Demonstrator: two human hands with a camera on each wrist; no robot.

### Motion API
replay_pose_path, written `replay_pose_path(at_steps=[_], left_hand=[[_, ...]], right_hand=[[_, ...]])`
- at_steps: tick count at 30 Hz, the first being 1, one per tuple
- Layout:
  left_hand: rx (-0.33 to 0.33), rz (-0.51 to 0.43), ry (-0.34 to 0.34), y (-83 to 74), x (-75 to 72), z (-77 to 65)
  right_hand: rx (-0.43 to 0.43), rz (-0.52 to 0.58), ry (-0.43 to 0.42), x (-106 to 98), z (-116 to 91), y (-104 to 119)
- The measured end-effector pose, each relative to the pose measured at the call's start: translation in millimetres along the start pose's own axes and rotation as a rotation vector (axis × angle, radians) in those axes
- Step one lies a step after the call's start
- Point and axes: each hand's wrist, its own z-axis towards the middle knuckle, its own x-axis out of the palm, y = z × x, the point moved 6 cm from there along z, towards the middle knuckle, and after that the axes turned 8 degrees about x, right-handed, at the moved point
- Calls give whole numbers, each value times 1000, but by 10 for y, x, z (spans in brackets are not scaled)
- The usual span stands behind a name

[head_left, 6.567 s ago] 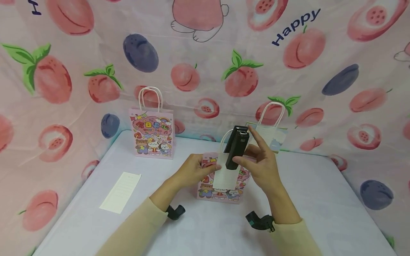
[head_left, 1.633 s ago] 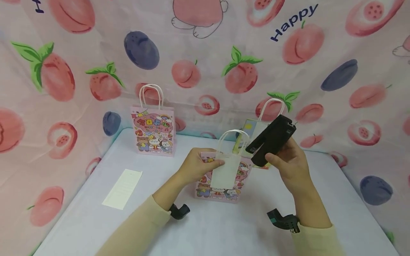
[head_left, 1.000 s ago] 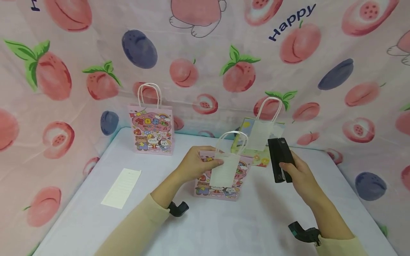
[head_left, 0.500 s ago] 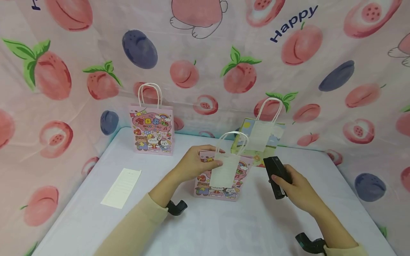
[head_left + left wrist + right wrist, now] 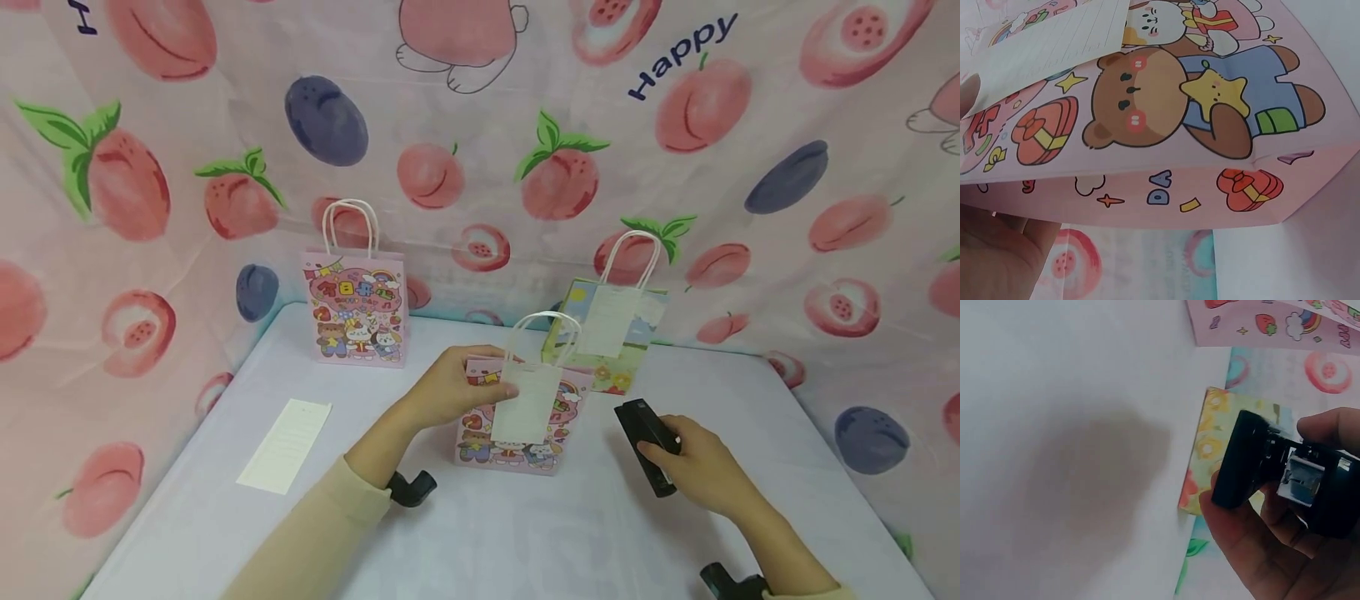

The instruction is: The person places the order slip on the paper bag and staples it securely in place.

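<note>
Gripping stapler (image 5: 645,427): right hand (image 5: 701,467) | pinching nearest bag (image 5: 519,456): left hand (image 5: 453,390) | white table (image 5: 540,542), fruit-print backdrop (image 5: 495,117)

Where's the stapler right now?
In the head view, the stapler is in the right hand, to the right of the front pink bag and nearer the camera than the green bag.

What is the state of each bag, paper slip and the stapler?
Stapler: held in the right hand.
Front pink bag: handles up, held by the left hand.
Front paper slip: against that bag's front; fastening unclear.
Back pink bag: standing, handles up.
Green bag: standing, handles up.
Rear paper slip: against the green bag's front.
Loose paper slip: flat on the table.
</note>
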Motion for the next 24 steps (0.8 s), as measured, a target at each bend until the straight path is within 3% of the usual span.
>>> replay_pose_path(at_steps=[8,20,24], left_hand=[[0,0,12,8,-15,-15],[13,-20,30,-30,-73,-31],[25,12,23,-46,-95,-41]], right_hand=[[9,-145,-1,76,51,-146],[33,-161,2,153,75,-270],[47,-172,1,176,77,-304]])
